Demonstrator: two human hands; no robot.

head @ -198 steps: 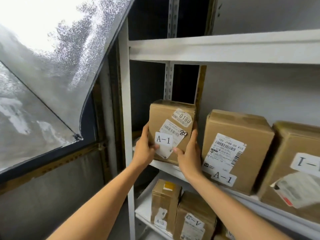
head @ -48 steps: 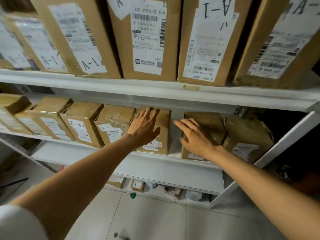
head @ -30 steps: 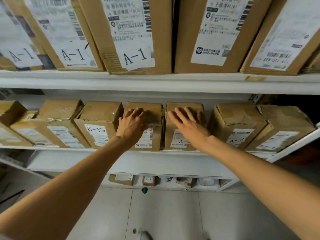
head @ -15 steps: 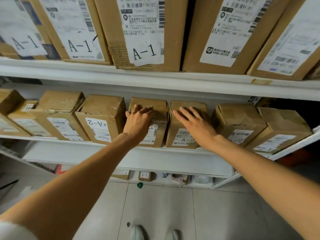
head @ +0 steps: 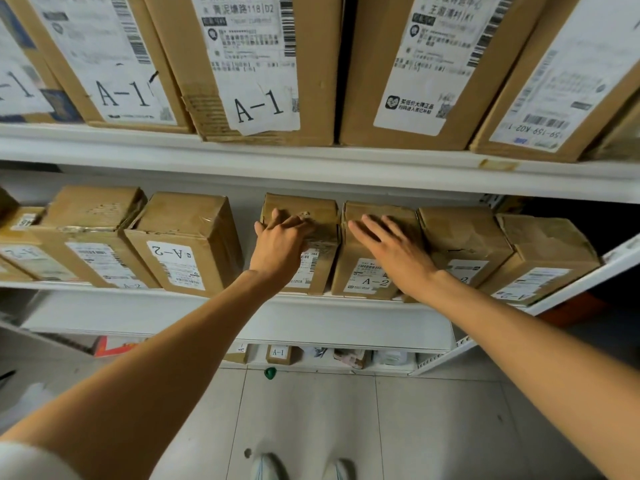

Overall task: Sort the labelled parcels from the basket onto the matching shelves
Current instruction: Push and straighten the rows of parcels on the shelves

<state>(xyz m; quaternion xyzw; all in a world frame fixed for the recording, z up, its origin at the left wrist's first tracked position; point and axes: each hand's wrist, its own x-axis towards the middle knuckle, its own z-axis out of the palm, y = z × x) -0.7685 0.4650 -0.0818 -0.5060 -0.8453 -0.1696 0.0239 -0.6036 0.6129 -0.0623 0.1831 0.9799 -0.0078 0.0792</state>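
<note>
A row of brown A-2 parcels stands on the middle white shelf (head: 311, 320). My left hand (head: 280, 244) lies on the top and front of one middle parcel (head: 322, 216), fingers curled over its top left edge. My right hand (head: 391, 251) rests flat, fingers spread, on the neighbouring A-2 parcel (head: 363, 282) just to the right. The two parcels stand side by side, touching. Larger A-1 parcels (head: 256, 64) fill the upper shelf (head: 311, 161). No basket is in view.
More A-2 parcels stand left (head: 187, 244) and right (head: 464, 244) of my hands, with a gap left of the held parcel. The bottom shelf holds small packages, one marked A-1 (head: 278, 353). A green object (head: 270, 372) lies on the tiled floor; my shoes (head: 298, 469) show below.
Since a second ago my hands stay on the same two parcels. The view has moved closer, and a gap shows between my left parcel and the box to its left.
</note>
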